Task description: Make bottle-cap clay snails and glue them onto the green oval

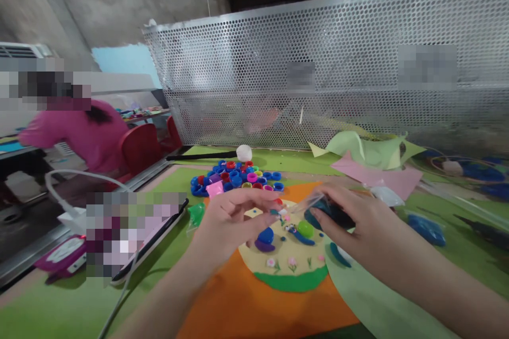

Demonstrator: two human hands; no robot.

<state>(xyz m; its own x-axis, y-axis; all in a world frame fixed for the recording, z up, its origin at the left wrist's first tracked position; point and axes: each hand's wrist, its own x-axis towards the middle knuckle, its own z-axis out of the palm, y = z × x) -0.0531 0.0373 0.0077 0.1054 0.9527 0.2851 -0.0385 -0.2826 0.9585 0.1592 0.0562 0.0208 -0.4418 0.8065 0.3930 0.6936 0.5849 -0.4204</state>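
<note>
My right hand (pixel 353 217) is wrapped round a clear plastic packet with dark blue, clay-like stuff (pixel 328 213) in it. The packet's clear edge stretches toward my left hand (pixel 234 217). Thumb and forefinger of that hand come together in a pinch; a small dark teal bit shows at the tips, too small to name. Below both hands lies a round cream-coloured clay picture (pixel 278 249) with a green lower rim. Snail-like figures in blue and purple (pixel 264 240) and in green and blue (pixel 305 230) lie on it, with small flowers along the bottom.
An orange sheet (pixel 254 312) lies under the picture. Small coloured tubs (pixel 234 177) are heaped behind it. A tablet (pixel 139 238) with a cable stands left. Blue packet (pixel 427 229) and paper scraps (pixel 374 151) lie right. A perforated metal screen (pixel 258 63) borders the back; a person in pink (pixel 79 132) sits left.
</note>
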